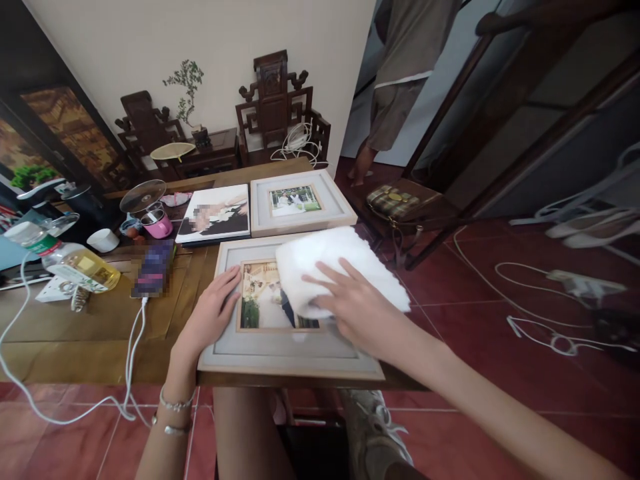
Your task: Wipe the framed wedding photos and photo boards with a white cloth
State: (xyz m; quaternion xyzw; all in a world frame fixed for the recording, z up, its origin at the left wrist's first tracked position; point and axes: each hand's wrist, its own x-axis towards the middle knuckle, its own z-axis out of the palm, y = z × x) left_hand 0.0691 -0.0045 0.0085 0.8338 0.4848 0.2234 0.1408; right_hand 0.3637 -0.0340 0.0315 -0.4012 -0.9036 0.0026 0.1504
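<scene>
A picture frame (295, 365) with a pale wood border and a photo of two people lies flat at the table's front edge. My left hand (216, 310) rests on its left side, fingers stretched out along the border and mat. Over the frame's upper right lies a fluffy white cloth (345, 257), hiding part of the photo and border. My right hand (355, 303) holds this cloth against the frame, its fingers spread over the near part. Behind are a second framed photo (303, 200) and a white-and-dark photo panel (215, 212), neither touched.
Left on the wooden table (170, 360) are a bottle of yellow liquid (83, 263), a phone (154, 267) with a white cable, a pink mug (157, 225) and a white cup (103, 240). A chair (440, 207) holds a plaid bag. A person (400, 80) stands beyond; cables (565, 320) cross the floor.
</scene>
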